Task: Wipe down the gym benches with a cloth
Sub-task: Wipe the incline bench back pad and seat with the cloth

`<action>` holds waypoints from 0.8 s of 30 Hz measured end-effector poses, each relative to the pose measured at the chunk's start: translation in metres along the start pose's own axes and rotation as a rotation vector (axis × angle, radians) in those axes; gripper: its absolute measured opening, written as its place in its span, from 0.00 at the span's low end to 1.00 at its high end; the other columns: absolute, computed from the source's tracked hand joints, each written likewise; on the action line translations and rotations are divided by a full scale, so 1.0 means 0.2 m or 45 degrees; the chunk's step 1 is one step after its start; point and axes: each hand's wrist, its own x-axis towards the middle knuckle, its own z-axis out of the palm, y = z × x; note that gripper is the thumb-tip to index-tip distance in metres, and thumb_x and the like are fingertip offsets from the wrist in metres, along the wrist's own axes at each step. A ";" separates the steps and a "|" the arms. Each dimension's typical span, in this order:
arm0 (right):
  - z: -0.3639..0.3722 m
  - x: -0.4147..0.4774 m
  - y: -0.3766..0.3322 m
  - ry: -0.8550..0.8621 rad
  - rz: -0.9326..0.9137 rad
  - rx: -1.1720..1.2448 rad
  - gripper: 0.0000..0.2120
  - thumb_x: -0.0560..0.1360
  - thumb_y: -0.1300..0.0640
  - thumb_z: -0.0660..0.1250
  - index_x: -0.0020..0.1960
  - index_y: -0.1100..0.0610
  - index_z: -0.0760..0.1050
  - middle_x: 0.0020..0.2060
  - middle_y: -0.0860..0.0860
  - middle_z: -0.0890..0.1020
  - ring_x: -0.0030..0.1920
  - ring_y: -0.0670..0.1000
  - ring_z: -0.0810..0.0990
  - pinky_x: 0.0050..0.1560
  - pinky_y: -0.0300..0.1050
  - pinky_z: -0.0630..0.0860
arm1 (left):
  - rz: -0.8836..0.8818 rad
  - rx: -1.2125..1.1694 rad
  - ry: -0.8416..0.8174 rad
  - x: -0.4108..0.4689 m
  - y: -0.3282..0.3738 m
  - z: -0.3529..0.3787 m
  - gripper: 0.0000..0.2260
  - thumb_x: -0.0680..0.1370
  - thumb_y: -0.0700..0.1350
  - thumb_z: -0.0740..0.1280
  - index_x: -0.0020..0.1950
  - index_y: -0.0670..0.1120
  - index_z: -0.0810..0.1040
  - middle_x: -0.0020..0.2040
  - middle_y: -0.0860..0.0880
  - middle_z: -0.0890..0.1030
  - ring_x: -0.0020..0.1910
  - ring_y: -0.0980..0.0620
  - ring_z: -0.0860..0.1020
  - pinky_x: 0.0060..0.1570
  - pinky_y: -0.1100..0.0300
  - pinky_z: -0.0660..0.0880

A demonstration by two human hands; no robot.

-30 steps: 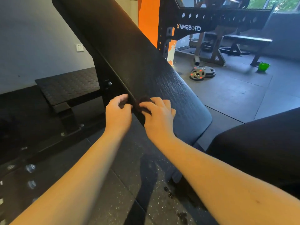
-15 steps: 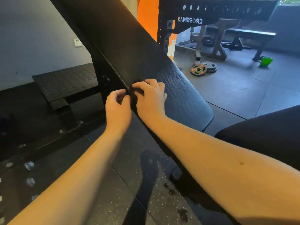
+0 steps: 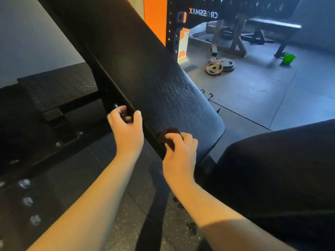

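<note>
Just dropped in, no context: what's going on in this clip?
A person is wiping a tilted black bench with a small dark cloth. The right hand holds the bunched cloth against the bench's side edge, low down. The left hand grips the same edge a little higher up. Weight plates and a green bucket sit on the floor behind, untouched.

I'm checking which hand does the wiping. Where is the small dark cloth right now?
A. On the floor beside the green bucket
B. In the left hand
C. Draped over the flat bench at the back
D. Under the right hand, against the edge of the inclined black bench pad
D: the right hand holds the small dark cloth against the side edge of the inclined black bench pad, while the left hand grips that edge higher up, without a cloth.
</note>
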 end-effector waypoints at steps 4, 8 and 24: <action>-0.09 -0.04 -0.14 -0.327 0.231 -0.157 0.23 0.77 0.64 0.70 0.68 0.46 0.74 0.68 0.48 0.69 0.68 0.51 0.66 0.66 0.48 0.71 | -0.135 0.142 -0.001 -0.03 0.11 0.01 0.16 0.82 0.48 0.66 0.69 0.48 0.71 0.64 0.52 0.71 0.53 0.56 0.77 0.44 0.74 0.74; -0.31 0.06 -0.32 -0.595 0.818 0.338 0.13 0.82 0.60 0.65 0.62 0.45 0.74 0.59 0.47 0.78 0.56 0.47 0.77 0.55 0.42 0.76 | -0.525 0.290 -0.018 -0.01 0.31 0.00 0.13 0.82 0.44 0.67 0.67 0.46 0.74 0.60 0.50 0.76 0.55 0.51 0.78 0.50 0.63 0.74; -1.59 0.60 -1.35 -0.820 1.420 0.644 0.14 0.83 0.45 0.60 0.67 0.47 0.74 0.59 0.48 0.80 0.58 0.51 0.80 0.66 0.53 0.77 | -0.951 0.408 -0.906 -0.14 2.05 -0.20 0.12 0.82 0.53 0.66 0.63 0.50 0.77 0.56 0.49 0.82 0.52 0.53 0.81 0.42 0.62 0.75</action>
